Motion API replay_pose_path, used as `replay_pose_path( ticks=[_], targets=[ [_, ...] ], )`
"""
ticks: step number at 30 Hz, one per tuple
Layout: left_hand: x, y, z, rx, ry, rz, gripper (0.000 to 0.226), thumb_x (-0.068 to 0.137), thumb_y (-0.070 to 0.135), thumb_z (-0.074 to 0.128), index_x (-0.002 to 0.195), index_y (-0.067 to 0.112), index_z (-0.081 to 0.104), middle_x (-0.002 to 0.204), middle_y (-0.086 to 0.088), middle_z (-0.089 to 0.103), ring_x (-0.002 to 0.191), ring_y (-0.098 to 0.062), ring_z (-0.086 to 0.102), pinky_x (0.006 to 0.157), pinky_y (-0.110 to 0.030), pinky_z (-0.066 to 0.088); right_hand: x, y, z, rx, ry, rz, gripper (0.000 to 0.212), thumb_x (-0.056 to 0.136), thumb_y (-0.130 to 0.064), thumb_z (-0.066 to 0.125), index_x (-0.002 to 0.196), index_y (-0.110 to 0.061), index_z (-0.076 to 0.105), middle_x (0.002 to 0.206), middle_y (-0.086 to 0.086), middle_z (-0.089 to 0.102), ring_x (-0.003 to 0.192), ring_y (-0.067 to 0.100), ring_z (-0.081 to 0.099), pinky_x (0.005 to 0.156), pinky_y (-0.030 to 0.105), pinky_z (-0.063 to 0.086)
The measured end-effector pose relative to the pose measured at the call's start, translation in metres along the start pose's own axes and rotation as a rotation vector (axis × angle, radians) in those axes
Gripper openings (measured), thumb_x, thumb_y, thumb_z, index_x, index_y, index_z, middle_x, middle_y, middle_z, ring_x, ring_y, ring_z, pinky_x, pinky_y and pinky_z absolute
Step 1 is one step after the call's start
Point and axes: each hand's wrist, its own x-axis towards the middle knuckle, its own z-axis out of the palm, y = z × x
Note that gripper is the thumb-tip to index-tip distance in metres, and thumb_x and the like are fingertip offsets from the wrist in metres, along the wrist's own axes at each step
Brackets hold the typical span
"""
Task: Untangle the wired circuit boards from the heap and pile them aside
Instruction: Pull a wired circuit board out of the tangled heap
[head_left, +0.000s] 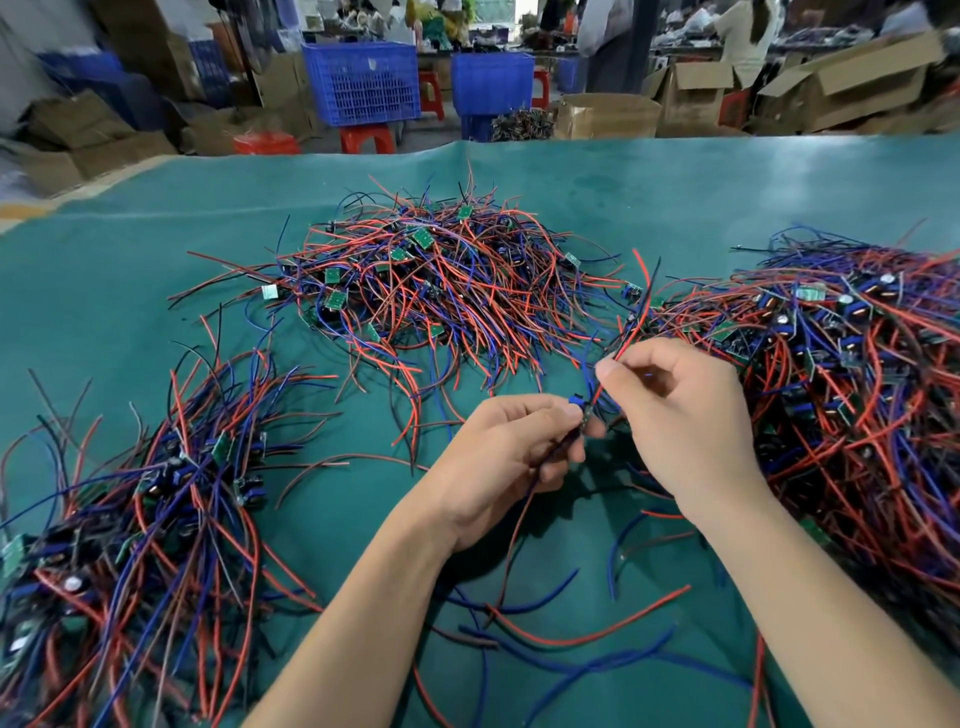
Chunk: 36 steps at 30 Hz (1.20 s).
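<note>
Circuit board (583, 415) pinched in left hand (511, 457) fingers, right hand (680, 410) fingers clamped on its red wire (631, 332); tangled heaps (441, 291) ringing them on the green counter (156, 322)

Two bare arms reach in from the bottom. No sleeves show. The left hand (511, 452) and right hand (685, 410) wear no gloves or rings.

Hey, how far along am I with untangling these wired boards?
Partway, as far as one picture shows. The pile at your left, wires lying roughly one way, looks like boards already set aside. In hand: your left hand pinches a small board while your right hand pulls its red wire. Left: the centre heap and the larger right heap, both tangled.
</note>
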Motion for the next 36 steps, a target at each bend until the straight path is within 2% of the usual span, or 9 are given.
replay_pose_path(
  ticks=[3,6,10,12,17,21,25,29,36],
  targets=[
    [-0.001,0.002,0.003,0.029,-0.028,0.007,0.032,0.097,0.012,0.053,0.072,0.016,0.072,0.086,-0.02,0.05,0.062,-0.015,0.028,0.053,-0.021,0.023,0.005,0.003,-0.007,-0.106,0.107,-0.07,0.015,0.092,-0.019,0.074,0.078,-0.02,0.068,0.081,-0.003,0.065,0.071,0.016,0.058,0.072,0.023,0.04],
    [-0.002,0.003,0.003,0.065,-0.059,-0.008,0.025,0.098,0.012,0.051,0.082,0.009,0.07,0.07,-0.01,0.051,0.059,-0.017,0.019,0.055,-0.027,0.017,0.012,0.01,-0.014,-0.164,0.22,-0.096,0.011,0.093,-0.022,0.072,0.087,-0.013,0.073,0.085,-0.001,0.063,0.075,0.02,0.058,0.074,0.022,0.036],
    [-0.002,0.002,0.003,0.063,-0.099,-0.007,0.025,0.099,0.013,0.05,0.084,0.007,0.069,0.066,-0.004,0.05,0.054,-0.012,0.019,0.056,-0.027,0.015,0.025,0.02,-0.025,-0.093,0.299,-0.041,0.023,0.092,-0.041,0.061,0.092,-0.019,0.067,0.089,0.014,0.069,0.079,0.037,0.068,0.084,0.05,0.054],
    [-0.002,0.001,0.002,0.066,-0.119,-0.007,0.024,0.099,0.014,0.05,0.085,0.006,0.068,0.065,-0.003,0.049,0.051,-0.01,0.023,0.054,-0.026,0.016,0.027,0.021,-0.026,-0.001,0.342,-0.005,0.02,0.092,-0.045,0.057,0.09,-0.025,0.059,0.081,0.016,0.068,0.067,0.036,0.067,0.074,0.059,0.054],
    [0.001,0.0,-0.001,-0.01,0.036,0.048,0.022,0.1,0.017,0.052,0.099,0.003,0.069,0.064,-0.001,0.048,0.052,-0.009,0.025,0.052,-0.022,0.02,0.028,0.017,-0.032,0.169,0.587,0.022,0.021,0.095,-0.044,0.048,0.094,-0.023,0.051,0.064,-0.003,0.061,0.038,0.025,0.056,0.044,0.049,0.045],
    [0.007,0.0,-0.007,-0.155,0.194,0.137,0.023,0.099,0.001,0.046,0.115,-0.003,0.061,0.071,-0.002,0.052,0.054,-0.007,0.036,0.051,-0.016,0.029,0.014,0.009,-0.017,0.118,0.214,0.067,0.032,0.081,-0.056,0.058,0.08,-0.025,0.065,0.063,-0.006,0.065,0.056,0.026,0.063,0.057,0.053,0.053],
    [0.005,-0.004,-0.006,0.041,0.142,0.137,0.017,0.099,0.0,0.049,0.101,0.008,0.064,0.072,0.0,0.059,0.056,-0.006,0.042,0.053,-0.015,0.034,-0.009,-0.001,0.012,0.059,-0.285,-0.025,0.033,0.082,-0.056,0.066,0.093,-0.027,0.075,0.072,-0.009,0.072,0.065,0.013,0.066,0.06,0.033,0.055],
    [0.003,-0.004,-0.006,0.089,0.142,0.128,0.015,0.097,0.001,0.053,0.095,0.006,0.067,0.069,-0.008,0.065,0.056,-0.013,0.052,0.057,-0.02,0.044,-0.01,0.001,0.012,0.266,-0.304,-0.006,0.014,0.083,-0.032,0.077,0.088,-0.018,0.076,0.064,-0.002,0.069,0.058,0.01,0.059,0.061,0.023,0.047],
    [0.001,-0.002,-0.004,0.18,-0.001,0.108,0.017,0.097,0.012,0.058,0.086,0.012,0.071,0.075,-0.01,0.07,0.063,-0.015,0.057,0.06,-0.024,0.038,0.002,-0.004,-0.001,0.255,-0.036,-0.111,0.012,0.078,-0.032,0.08,0.078,-0.021,0.077,0.076,-0.005,0.075,0.068,0.007,0.064,0.067,0.037,0.056]
  ],
)
